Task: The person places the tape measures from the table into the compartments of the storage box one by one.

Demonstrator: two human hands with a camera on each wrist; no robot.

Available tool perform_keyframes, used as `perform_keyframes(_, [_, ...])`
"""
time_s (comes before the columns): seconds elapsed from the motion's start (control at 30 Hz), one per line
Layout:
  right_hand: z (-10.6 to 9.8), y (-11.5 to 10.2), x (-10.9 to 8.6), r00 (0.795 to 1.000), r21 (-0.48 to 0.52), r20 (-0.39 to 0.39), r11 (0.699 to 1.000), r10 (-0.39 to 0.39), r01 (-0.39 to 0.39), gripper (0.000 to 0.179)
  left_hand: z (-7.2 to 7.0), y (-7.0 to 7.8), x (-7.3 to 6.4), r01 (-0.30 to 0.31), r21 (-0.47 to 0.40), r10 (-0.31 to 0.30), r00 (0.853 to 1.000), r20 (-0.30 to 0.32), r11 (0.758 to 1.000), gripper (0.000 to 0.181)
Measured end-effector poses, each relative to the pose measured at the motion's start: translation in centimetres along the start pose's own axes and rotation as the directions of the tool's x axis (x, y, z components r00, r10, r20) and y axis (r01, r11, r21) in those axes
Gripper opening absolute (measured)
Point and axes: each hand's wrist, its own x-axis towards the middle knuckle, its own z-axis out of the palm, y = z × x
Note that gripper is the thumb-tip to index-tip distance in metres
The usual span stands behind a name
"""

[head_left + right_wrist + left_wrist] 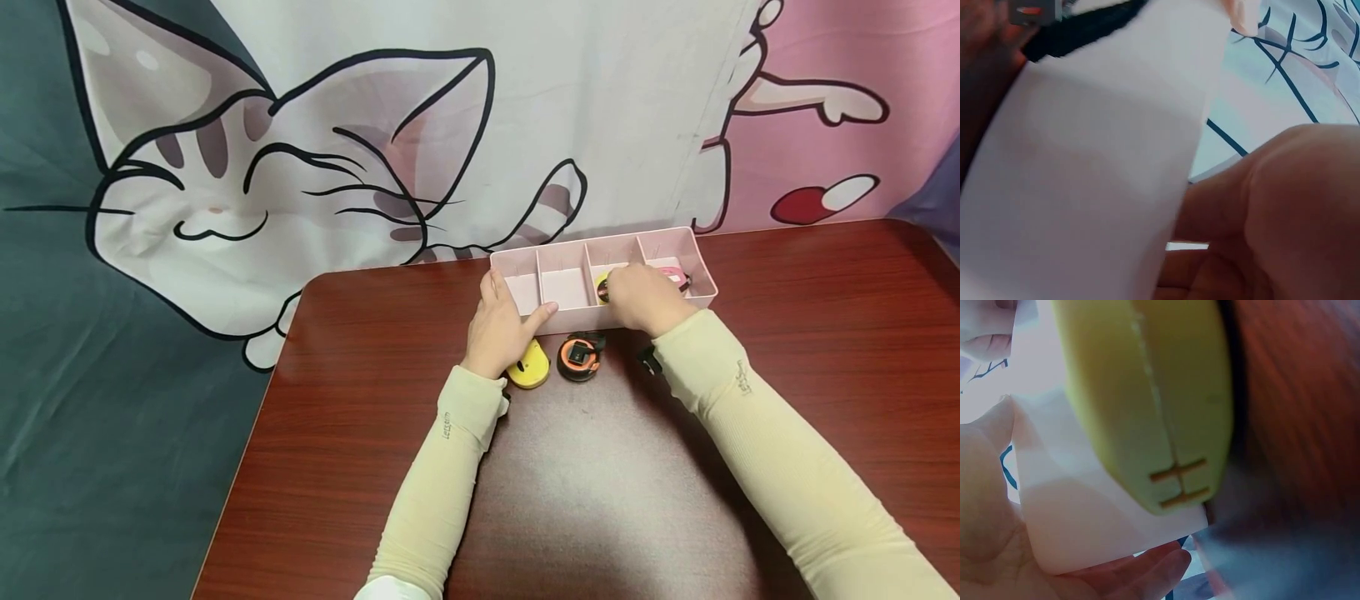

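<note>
A pale pink box [573, 320] with a row of compartments stands at the table's back edge. My left hand [498, 329] holds its left end, thumb on the front rim and fingers along the end wall. My right hand [647, 297] reaches over the front wall into the third compartment, fingertips hidden, at a yellow and black tape measure [602, 287]. A pink tape measure [675, 275] lies in the rightmost compartment, partly covered by that hand. In front of the box lie a yellow tape measure [529, 367], close under my left wrist, and an orange and black tape measure [578, 358].
The dark red wooden table [360, 417] stretches out to both sides and toward me. A cloth curtain [637, 108] with cartoon cats hangs right behind the box. The two left compartments show bare pink floors.
</note>
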Motion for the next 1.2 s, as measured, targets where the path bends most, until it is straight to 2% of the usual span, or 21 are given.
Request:
perform_keyframes(0.27, [-0.8,-0.4,1.1,0.992,0.008,0.120,0.999,0.044,-0.045,0.016,0.1,0.0,0.0,0.003,0.002,-0.003,1.000,0.001,1.000,0.113])
perform_keyframes(0.37, [-0.7,-0.4,1.3,0.989,0.010,0.137,0.998,0.052,-0.054,0.017,0.1,0.0,0.1,0.003,0.002,-0.003,1.000,0.000,1.000,0.113])
perform_keyframes(0.73, [0.1,-0.4,1.1,0.996,0.023,0.072,0.998,0.049,-0.051,0.015,0.1,-0.1,0.1,0.005,0.005,-0.005,1.000,-0.007,1.000,0.113])
perform_keyframes(1.2, [-0.9,-1.1,-0.1,0.996,0.059,-0.009,0.994,0.087,-0.087,0.009,0.1,0.0,0.1,0.000,0.010,0.000,1.000,-0.003,1.000,0.113])
